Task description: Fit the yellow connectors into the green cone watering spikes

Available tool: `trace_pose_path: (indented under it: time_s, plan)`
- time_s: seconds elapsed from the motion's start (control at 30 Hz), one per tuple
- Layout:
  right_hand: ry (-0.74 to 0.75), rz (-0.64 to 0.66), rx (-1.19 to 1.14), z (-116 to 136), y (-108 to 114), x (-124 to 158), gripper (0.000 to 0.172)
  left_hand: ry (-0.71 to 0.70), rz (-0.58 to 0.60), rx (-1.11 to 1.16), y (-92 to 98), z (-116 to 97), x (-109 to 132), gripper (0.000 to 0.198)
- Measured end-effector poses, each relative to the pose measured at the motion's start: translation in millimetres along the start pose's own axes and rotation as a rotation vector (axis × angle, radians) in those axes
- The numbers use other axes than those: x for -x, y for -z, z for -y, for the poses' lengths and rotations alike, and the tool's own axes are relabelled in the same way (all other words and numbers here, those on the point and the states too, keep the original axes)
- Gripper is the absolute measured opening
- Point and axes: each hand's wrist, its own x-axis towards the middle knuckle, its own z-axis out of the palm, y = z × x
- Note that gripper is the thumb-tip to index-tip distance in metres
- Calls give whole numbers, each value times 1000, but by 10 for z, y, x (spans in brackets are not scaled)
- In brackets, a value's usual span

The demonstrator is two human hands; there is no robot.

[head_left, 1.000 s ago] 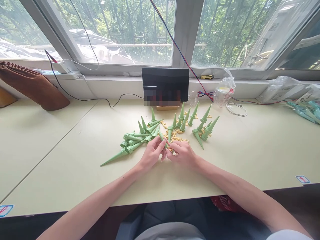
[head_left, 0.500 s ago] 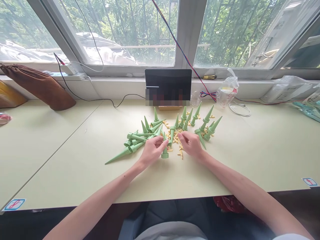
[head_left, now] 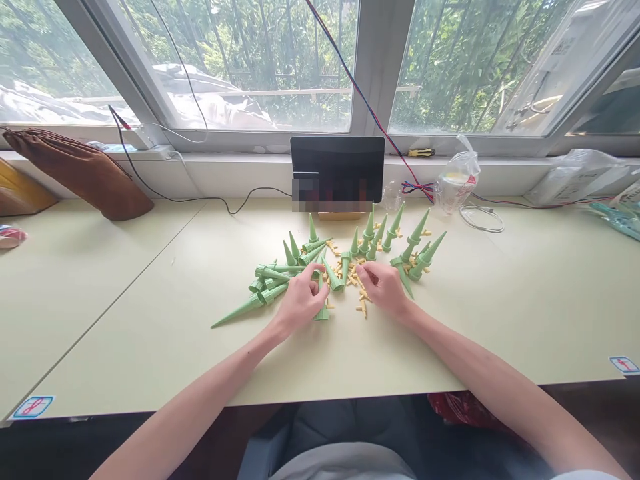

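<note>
My left hand (head_left: pixel 301 297) has its thumb and index finger curled around a green plastic watering spike (head_left: pixel 321 313). The spike's wide ribbed end points toward me, and the fingers partly cover the rest of it. A small yellow T-shaped piece (head_left: pixel 329 306) shows beside that end. My right hand (head_left: pixel 383 285) is closed, thumb against curled fingers, at the edge of a pile of yellow T-shaped valves (head_left: pixel 363 308); what is in its fingertips is hidden. Loose green spikes (head_left: pixel 274 273) lie left of the pile. Several spikes with yellow valves (head_left: pixel 415 230) stand or lean at the right.
A dark tablet screen (head_left: pixel 337 167) stands behind the pile on a cardboard piece. At the back left lies a brown drawstring bag (head_left: pixel 120 193). A cup in a plastic bag (head_left: pixel 456 183) and a coiled white cable (head_left: pixel 481 219) are at the back right.
My left hand has shifted slightly left, its thumb and index finger wider apart, and the spike's wide end has moved left too. The right hand has stayed almost still.
</note>
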Motion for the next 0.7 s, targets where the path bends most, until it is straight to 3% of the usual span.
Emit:
trace_pose_path:
  time_s: [0.13, 0.37, 0.53, 0.7]
  plan:
    - [-3, 19, -9, -8, -5, 3, 41, -15, 39, -109, -31, 25, 8, 24]
    - [-6, 50, -23, -27, -13, 6, 40, -33, -7, -281, -39, 32, -19, 24]
    - [-47, 76, -7, -8, 10, 0, 37, -104, -75, -153, -39, 44, -26, 23]
    - [-102, 88, 34, -21, 50, -25, 22, -306, -74, -45, -41, 32, 10, 22]
